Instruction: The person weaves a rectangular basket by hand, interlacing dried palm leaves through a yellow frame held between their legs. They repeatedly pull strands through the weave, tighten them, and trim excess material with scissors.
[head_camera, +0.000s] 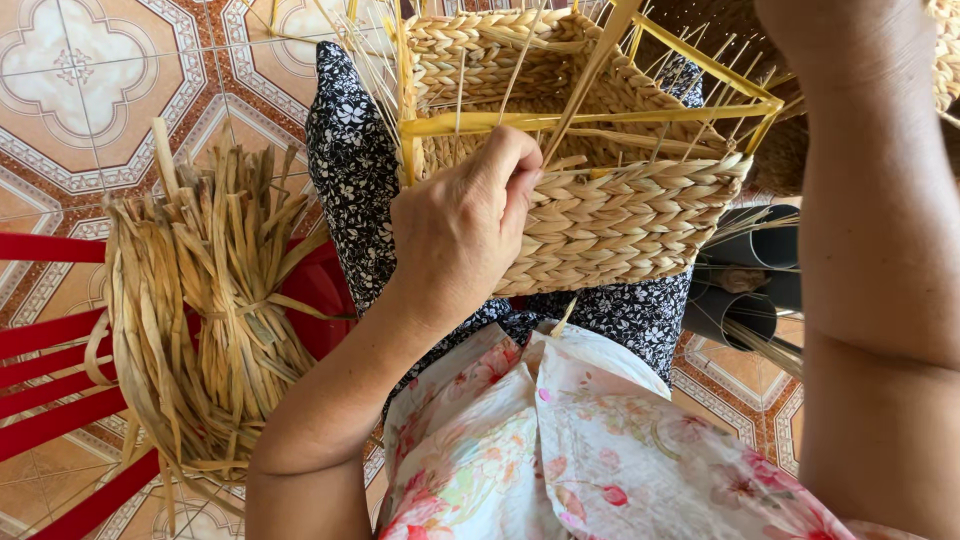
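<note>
On the person's lap, resting across the dark flowered trousers (350, 190), sits a half-woven basket (620, 215) of plaited pale straw built round a yellow frame (590, 120). Its finished lower wall looks firm and ribbed, while the upper part is bare frame with loose stakes sticking up, so I judge it light and fairly stiff where woven but springy and easily bent out of shape above. The braids seem dry and rough rather than slippery, offering good purchase; the safest hold is probably on the woven wall or the frame rail, not on the thin upright strands, which look as if they would snap or kink.

The left hand (465, 225) is curled closed at the near corner of the basket, its fingers pinching a flat straw strand (590, 75) that runs up and away over the rim. The right hand is out of view beyond the top edge; only the right forearm (880, 250) shows, reaching up past the basket, so I cannot tell whether it is open or closed.

Beside the left knee a bundle of dried straw (205, 300) lies on a red chair (60, 370), soft and floppy by the look of it. Dark tubes (755, 280) lie to the right, under the basket's far corner, and a patterned tile floor (80, 90) lies beneath everything
</note>
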